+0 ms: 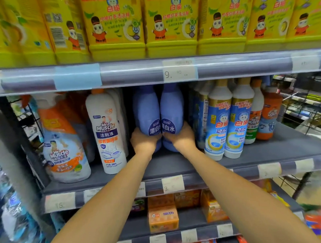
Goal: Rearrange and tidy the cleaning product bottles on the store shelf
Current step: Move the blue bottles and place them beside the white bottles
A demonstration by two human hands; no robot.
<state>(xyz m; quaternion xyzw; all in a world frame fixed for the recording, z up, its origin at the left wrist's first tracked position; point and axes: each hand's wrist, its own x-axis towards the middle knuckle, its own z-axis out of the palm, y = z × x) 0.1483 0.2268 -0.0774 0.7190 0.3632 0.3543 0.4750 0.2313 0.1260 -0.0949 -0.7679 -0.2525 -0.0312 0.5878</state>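
Observation:
Two blue bleach bottles stand side by side, touching, at the back middle of the grey shelf [175, 166]. My left hand [145, 142] grips the lower part of the left blue bottle [146, 109]. My right hand [180, 137] grips the lower part of the right blue bottle [172, 106]. Both bottles are upright, with dark round labels facing me. Their caps are hidden behind the price rail of the shelf above.
Left of the blue pair stand a white Mr Muscle bottle [107, 132] and an orange-and-white spray bottle [62, 141]. To the right are two white-and-blue bottles [227, 122] and an orange-topped bottle [270, 114]. Yellow packs [116, 26] fill the shelf above; orange boxes [163, 219] lie below.

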